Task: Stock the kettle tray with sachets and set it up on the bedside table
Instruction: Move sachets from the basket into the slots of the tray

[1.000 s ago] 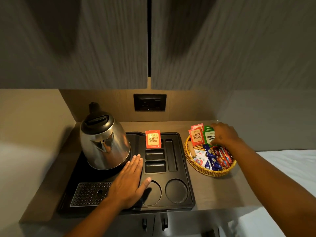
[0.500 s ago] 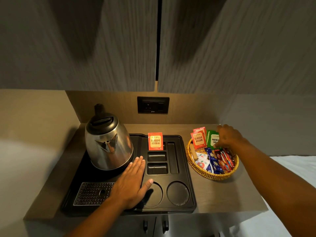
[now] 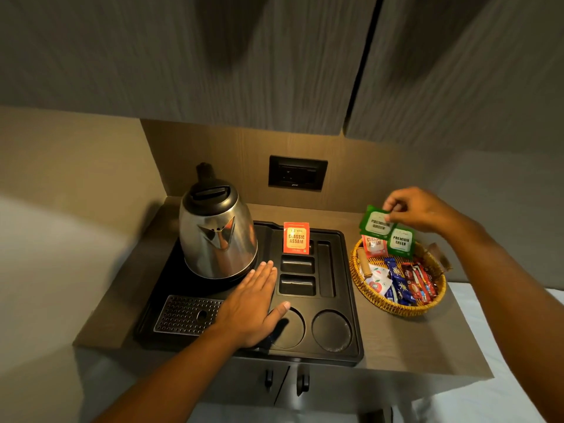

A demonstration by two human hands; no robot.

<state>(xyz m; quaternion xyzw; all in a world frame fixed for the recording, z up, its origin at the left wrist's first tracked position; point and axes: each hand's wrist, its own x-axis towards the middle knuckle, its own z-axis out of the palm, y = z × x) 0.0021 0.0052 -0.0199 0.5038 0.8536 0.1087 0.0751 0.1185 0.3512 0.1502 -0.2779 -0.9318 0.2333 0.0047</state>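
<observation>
A black kettle tray (image 3: 351,325) lies on the bedside table (image 3: 406,340), with a steel kettle (image 3: 217,230) on its back left. One red Classic Assam sachet (image 3: 296,238) stands in the rear slot of the tray. My left hand (image 3: 248,303) rests flat on the tray, fingers spread, just in front of the kettle. To the right stands a wicker basket (image 3: 396,306) with several sachets. My right hand (image 3: 418,209) pinches a green Premium Green sachet (image 3: 376,222) by its top corner, lifted above the basket's rear. Another green sachet (image 3: 400,242) and a red one (image 3: 373,244) stand in the basket.
A black wall socket (image 3: 297,173) sits behind the tray. Grey cabinet doors (image 3: 213,56) hang low overhead. The tray has two round cup wells (image 3: 332,329) and a perforated drip grate (image 3: 186,314). White bedding (image 3: 500,331) lies to the right of the table.
My right hand has taken a green sachet out of the basket and raised it above the rim. The left hand stays flat on the tray. The camera has drifted slightly.
</observation>
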